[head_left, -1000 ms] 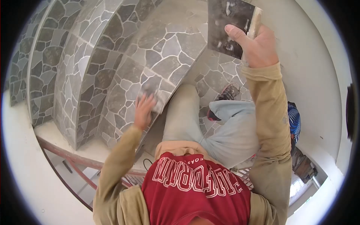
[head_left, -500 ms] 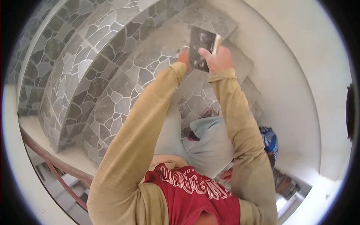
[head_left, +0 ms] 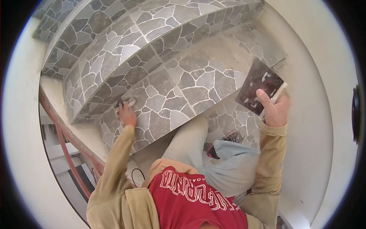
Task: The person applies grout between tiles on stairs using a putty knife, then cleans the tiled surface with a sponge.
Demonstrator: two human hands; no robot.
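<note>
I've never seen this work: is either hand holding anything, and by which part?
The right hand holds a dark flat board by its pale edge, thumb on the dark face. What the left hand holds, if anything, cannot be told.

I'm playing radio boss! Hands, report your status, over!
Left hand: fingers at something pale, unclear, on patterned step. Right hand: gripping dark board. Nothing visibly in the way.

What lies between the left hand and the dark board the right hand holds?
In the head view, a pale-jointed, stone-patterned step lies between the left hand and dark board.
</note>
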